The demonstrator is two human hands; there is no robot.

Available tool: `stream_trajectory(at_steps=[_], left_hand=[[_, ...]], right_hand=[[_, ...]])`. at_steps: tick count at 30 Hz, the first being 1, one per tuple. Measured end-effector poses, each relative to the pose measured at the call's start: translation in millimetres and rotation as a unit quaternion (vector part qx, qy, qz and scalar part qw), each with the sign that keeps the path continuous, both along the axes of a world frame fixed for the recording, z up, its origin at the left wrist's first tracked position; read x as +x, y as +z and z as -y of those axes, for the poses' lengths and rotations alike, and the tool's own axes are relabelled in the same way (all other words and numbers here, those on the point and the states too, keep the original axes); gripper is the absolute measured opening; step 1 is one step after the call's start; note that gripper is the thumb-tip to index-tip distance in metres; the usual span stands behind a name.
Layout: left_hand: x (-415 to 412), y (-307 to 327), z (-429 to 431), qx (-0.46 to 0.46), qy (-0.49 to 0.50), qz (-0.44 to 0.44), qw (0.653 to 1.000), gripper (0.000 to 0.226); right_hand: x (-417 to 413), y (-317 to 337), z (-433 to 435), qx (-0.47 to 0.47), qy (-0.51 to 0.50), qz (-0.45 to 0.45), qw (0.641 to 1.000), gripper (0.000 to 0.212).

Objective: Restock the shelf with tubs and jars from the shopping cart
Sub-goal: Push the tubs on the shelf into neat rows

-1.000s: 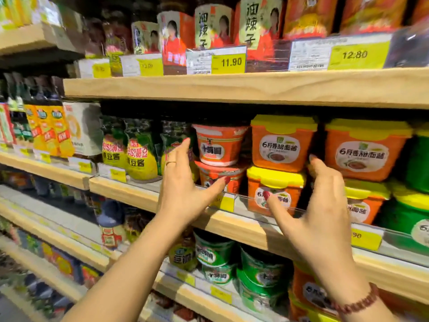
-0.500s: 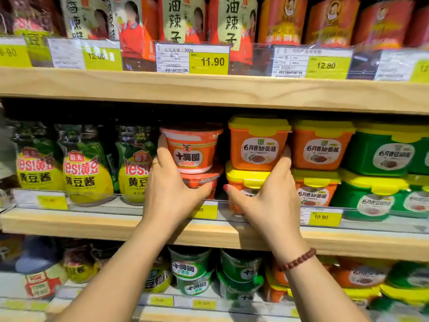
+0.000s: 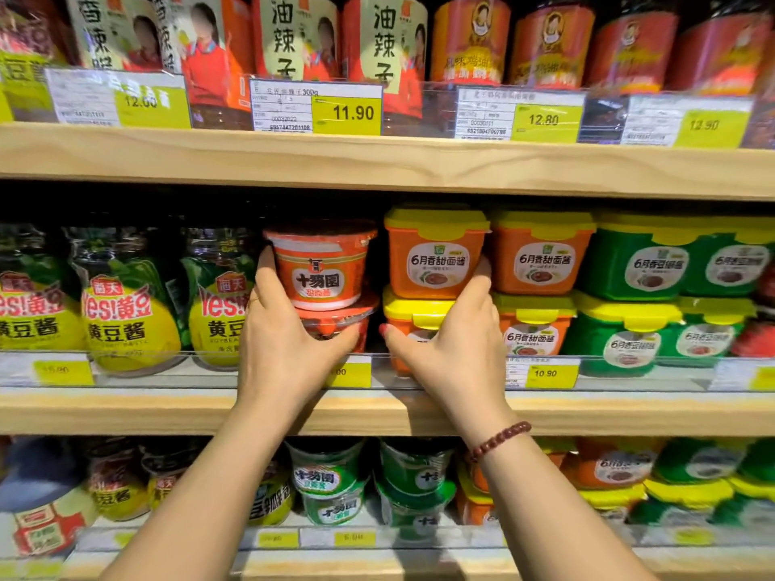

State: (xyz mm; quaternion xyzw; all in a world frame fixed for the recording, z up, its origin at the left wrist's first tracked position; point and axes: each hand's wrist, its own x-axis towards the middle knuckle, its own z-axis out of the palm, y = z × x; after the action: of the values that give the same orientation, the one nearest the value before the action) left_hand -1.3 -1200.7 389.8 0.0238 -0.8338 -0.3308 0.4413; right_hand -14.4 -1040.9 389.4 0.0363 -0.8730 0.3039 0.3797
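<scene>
Flanking stacked tubs (image 3: 323, 283), both hands

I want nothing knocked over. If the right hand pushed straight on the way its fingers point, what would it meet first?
Probably the upper orange tub; the right hand already seems to touch its side.

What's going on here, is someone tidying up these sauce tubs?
A person is working on the middle shelf of a shop display. The left hand rests against the left side of two stacked red round tubs, and the right hand is against the stacked orange tubs with yellow lids next to them. Both hands seem to be straightening or pushing the stacks into place. Nothing is lifted off the shelf, and no cart is in view.
</scene>
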Motion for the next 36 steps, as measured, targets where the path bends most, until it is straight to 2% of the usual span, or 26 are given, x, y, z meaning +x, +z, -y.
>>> stream_trajectory(at_steps=[5, 8, 10, 15, 18, 21, 24, 31, 36], left_hand=[[11.9, -11.5, -2.6, 0.032, -0.002, -0.037, 0.999, 0.102], [27.0, -16.0, -23.4, 0.047, -0.021, -0.109, 0.993, 0.080], [29.9, -15.0, -42.9, 0.042, -0.061, -0.126, 0.989, 0.075], [18.3, -5.8, -86.3, 0.012, -0.103, -0.095, 0.990, 0.085], [6.5, -2.8, -102.7, 0.013, -0.077, -0.064, 0.995, 0.096], [-2.1, 0.9, -109.4, 0.055, -0.046, -0.009, 0.997, 0.105], [-6.0, 2.3, -111.3, 0.052, -0.022, 0.003, 0.998, 0.101], [-10.4, 5.0, -106.3, 0.058, -0.033, -0.013, 0.998, 0.086], [-11.1, 6.5, -105.4, 0.062, -0.044, -0.016, 0.997, 0.079]], right_hand=[[14.6, -7.3, -27.0, -0.024, 0.080, -0.043, 0.996, 0.093], [21.9, -10.0, -53.9, -0.071, 0.075, -0.129, 0.986, 0.072], [18.2, -9.3, -73.9, -0.102, 0.045, -0.153, 0.982, 0.064], [5.2, -7.0, -102.5, -0.100, -0.011, -0.108, 0.989, 0.074], [-0.1, -9.3, -101.7, -0.072, -0.034, -0.089, 0.993, 0.080], [-3.1, -13.4, -94.9, -0.043, -0.057, -0.072, 0.995, 0.087], [-5.5, -13.2, -89.6, -0.017, -0.090, -0.064, 0.994, 0.086], [-9.4, -5.8, -93.5, -0.001, -0.116, -0.030, 0.993, 0.076], [-8.1, -1.6, -97.9, 0.029, -0.120, -0.017, 0.992, 0.080]])
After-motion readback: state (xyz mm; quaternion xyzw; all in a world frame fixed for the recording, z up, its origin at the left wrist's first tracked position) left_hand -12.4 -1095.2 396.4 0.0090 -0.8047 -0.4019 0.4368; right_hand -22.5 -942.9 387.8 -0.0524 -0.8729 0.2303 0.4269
